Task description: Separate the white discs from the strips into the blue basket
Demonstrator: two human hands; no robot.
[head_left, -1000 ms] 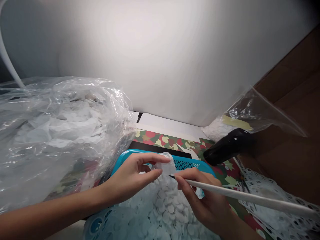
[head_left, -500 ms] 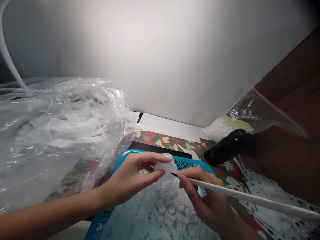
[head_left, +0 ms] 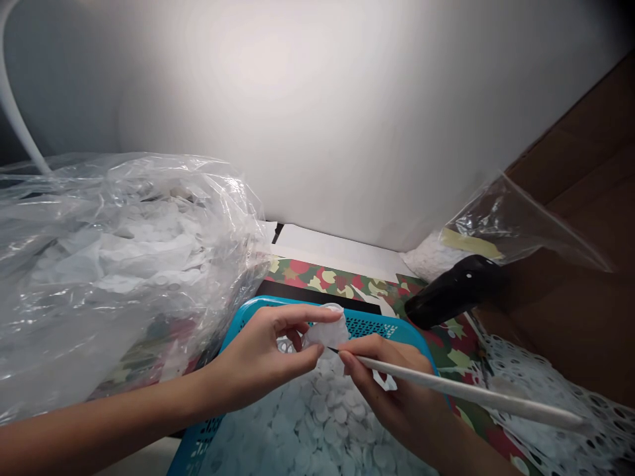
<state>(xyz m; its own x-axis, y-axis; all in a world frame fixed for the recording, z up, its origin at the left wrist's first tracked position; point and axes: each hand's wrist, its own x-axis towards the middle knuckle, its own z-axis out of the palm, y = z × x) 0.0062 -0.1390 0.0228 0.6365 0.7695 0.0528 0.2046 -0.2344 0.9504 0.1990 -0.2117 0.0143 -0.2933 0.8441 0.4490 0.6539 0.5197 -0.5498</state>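
My left hand (head_left: 268,354) pinches a small white scrap of sheet (head_left: 329,330) between thumb and fingers, above a blue plastic basket (head_left: 248,311). My right hand (head_left: 391,390) grips a long white stick tool (head_left: 471,393) like a pen. Its dark tip touches the lower edge of the white scrap. The basket holds a heap of small white round discs (head_left: 322,430) under both hands.
A large clear plastic bag (head_left: 114,264) of white sheet material fills the left. A black handle-shaped tool (head_left: 451,291) lies at the right, beside a smaller clear bag (head_left: 496,228). Punched white sheet (head_left: 546,390) lies lower right, on a camouflage-patterned surface (head_left: 337,277). A brown board (head_left: 585,264) stands at the right.
The stick's tip dropped slightly and moved left under the white scrap; the far end of the stick lowered. My left hand kept its pinch almost in place.
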